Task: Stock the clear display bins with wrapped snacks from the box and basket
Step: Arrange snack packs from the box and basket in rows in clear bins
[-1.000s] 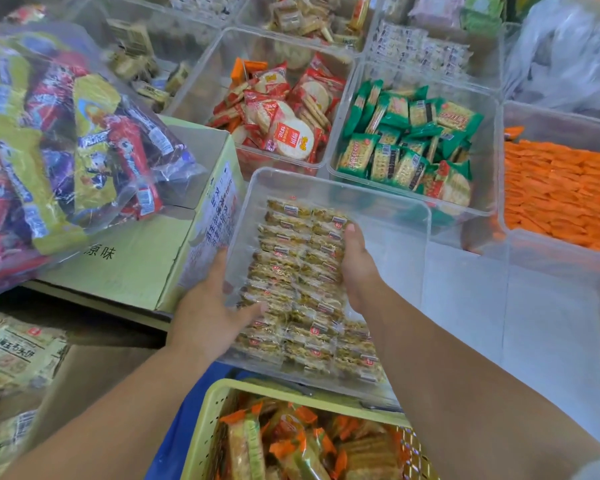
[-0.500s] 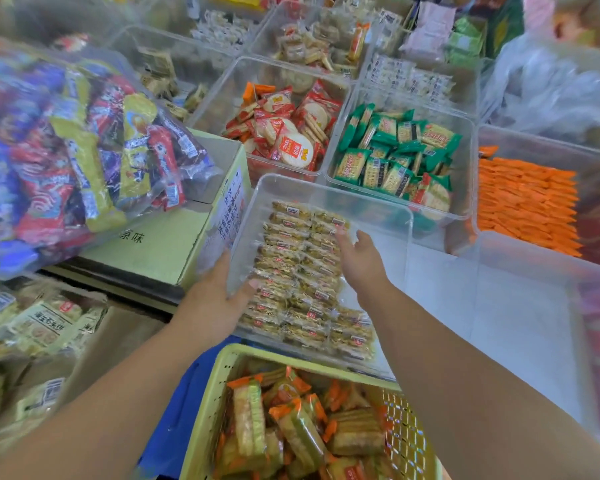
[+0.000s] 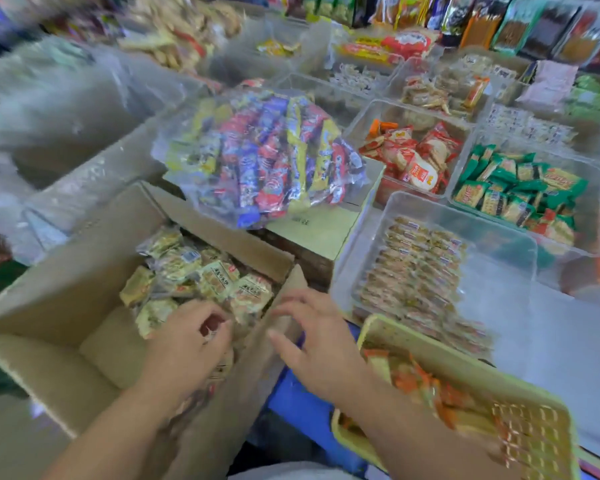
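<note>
Shop counter, crowded with stock: the wrapped snacks lie heaped at the far end of the cardboard box. Our left hand is curled down among them, though we cannot tell whether it has a packet, and our right hand is spread loose and empty over the box flap. To the right sit the part-filled clear bin and the yellow basket. Risk, as we judge it: a hasty armful spills packets over the flap or knocks the bin's tidy rows askew.
</note>
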